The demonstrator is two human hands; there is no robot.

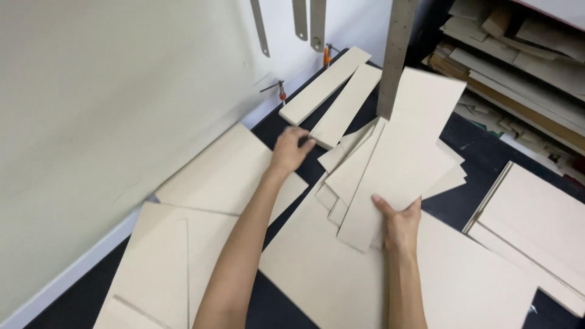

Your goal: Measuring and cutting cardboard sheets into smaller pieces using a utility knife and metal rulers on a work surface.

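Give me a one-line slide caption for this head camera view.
Right hand grips a long pale cardboard sheet; left hand reaches a narrow pale cardboard strip on the dark worktable.

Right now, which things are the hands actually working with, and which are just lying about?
In hand:
- left hand on a narrow board strip
- right hand gripping a long grey board panel atop fanned offcuts

Lying about:
- metal ruler standing upright
- big sheets by the wall
- shelf scrap pile
- orange clamp
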